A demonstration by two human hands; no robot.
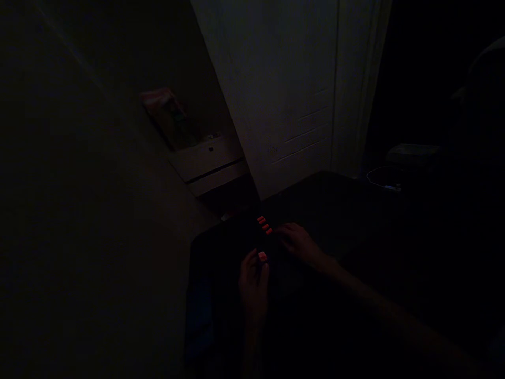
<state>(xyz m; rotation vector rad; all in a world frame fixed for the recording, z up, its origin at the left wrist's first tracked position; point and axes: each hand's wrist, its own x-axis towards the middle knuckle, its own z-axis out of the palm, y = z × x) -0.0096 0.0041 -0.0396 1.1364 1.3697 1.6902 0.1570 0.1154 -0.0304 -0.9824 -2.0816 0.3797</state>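
The picture is very dark. A small block lit pinkish red (262, 256) sits between the thumb and fingertips of my left hand (253, 287), which is closed around it. Just beyond it, several small red bar-shaped pieces (265, 226) lie in a slanting row on the dark table (315, 210). My right hand (299, 243) reaches in from the right with its fingertips beside the nearest red piece. Its fingers look stretched out and slightly apart, and nothing shows in them. Whether they touch that piece is too dark to tell.
Past the table's far edge stands a pale door or panel (292, 100). To its left is a light drawer unit (213, 158) with a reddish bag-like item (161, 108) on it. A white cable (376, 181) and a pale box-like thing (413, 151) lie at right. A bluish flat shape (199, 310) is at lower left.
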